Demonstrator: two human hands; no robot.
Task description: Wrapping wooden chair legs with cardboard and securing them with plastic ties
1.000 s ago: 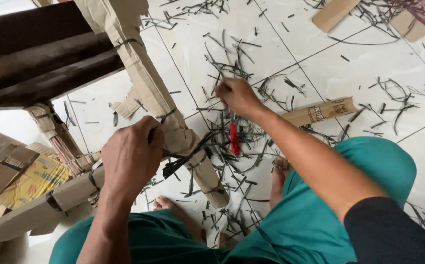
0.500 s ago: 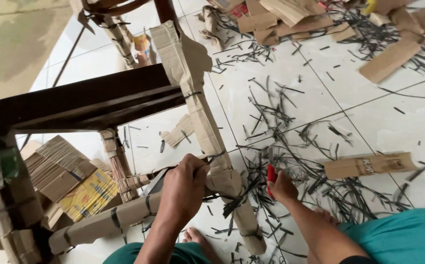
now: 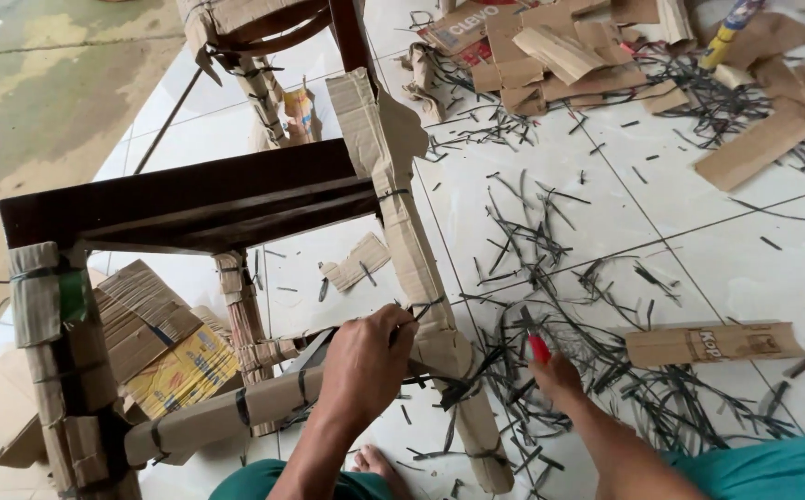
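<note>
Here, dark chair leg cardboard-wrapped, black straps binding it.

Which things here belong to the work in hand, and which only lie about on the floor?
In hand:
- left hand gripping the cardboard-wrapped chair leg
- right hand holding the red-handled cutter
- black strap at the joint

Lying about:
- cut strap pieces
- cardboard strip
- cardboard heap
- yellow carton
</note>
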